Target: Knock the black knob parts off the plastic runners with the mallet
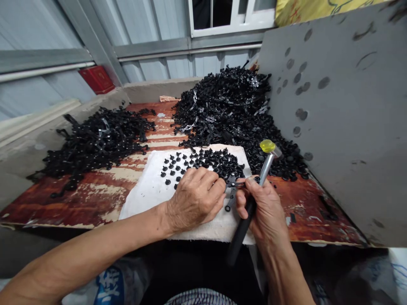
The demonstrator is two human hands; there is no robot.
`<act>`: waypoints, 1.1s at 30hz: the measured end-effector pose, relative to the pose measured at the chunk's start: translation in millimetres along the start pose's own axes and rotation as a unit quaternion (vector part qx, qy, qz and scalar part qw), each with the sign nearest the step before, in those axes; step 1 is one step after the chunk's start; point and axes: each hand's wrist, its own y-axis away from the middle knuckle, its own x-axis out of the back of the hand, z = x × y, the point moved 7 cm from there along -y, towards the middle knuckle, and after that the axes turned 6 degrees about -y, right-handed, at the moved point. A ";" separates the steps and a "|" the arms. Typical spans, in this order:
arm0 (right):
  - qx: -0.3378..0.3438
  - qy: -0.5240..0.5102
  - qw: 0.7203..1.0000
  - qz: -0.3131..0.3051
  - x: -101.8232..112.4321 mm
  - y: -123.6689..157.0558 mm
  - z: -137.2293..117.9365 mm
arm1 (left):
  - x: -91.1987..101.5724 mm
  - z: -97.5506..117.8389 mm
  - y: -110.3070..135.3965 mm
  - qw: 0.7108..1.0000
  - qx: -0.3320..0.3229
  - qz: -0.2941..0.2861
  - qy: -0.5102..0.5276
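Over the white cloth [143, 199], my left hand [199, 195] is closed, its fingertips pinching one side of a black jointed bracket [233, 184] with several arms. My right hand [263, 203] grips a small hammer [266, 167] by its black handle, the metal neck and yellow-faced head pointing up and away from me. Thumb and forefinger of that same hand also meet the bracket's other end. Beyond my left hand, small black stemmed discs [173, 167] stand in loose rows, and more lie in a heap [222, 163] on the cloth.
A tall pile of black parts [229, 101] covers the back right, and a lower pile of black brackets [101, 135] lies at left. A grey spotted panel [343, 123] walls off the right side. The worn red-brown tabletop [82, 195] shows between them. A red box [97, 79] stands back left.
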 end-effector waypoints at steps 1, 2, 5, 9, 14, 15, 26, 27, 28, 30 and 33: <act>0.000 0.001 1.000 -0.001 -0.3 0.2 0.1 | -0.7 0.0 0.0 1.000 0.001 0.000 0.003; -0.001 0.003 1.000 -0.002 -0.7 0.5 0.1 | -1.7 0.2 0.1 1.000 0.002 -0.002 0.007; 0.001 0.007 1.000 -0.001 -1.3 1.1 0.1 | -7.7 1.5 0.4 0.999 -0.001 -0.034 0.021; 0.007 0.016 1.000 0.003 -1.8 2.0 0.4 | -13.3 3.3 -0.1 0.997 -0.001 -0.065 0.037; 0.009 0.027 1.000 0.001 -1.8 3.0 1.7 | -11.7 1.1 -0.2 0.995 0.017 -0.073 0.063; 0.008 0.029 1.000 0.000 -1.6 3.2 1.8 | -11.3 -0.7 0.4 0.994 0.028 -0.077 0.075; 0.002 0.009 1.000 0.007 1.1 4.2 1.8 | -17.4 -23.5 5.9 0.892 0.222 -0.186 0.346; 0.001 0.006 1.000 0.007 1.2 4.3 1.9 | -18.4 -25.3 6.3 0.876 0.239 -0.202 0.368; -0.001 0.004 1.000 0.007 1.1 4.3 1.9 | -18.9 -27.1 6.6 0.862 0.250 -0.213 0.386; -0.004 -0.001 1.000 0.006 1.0 4.5 1.7 | -19.7 -30.9 7.1 0.844 0.258 -0.222 0.414; -0.016 -0.006 1.000 -0.003 0.3 4.6 1.5 | -24.9 -39.4 9.3 0.824 0.268 -0.219 0.449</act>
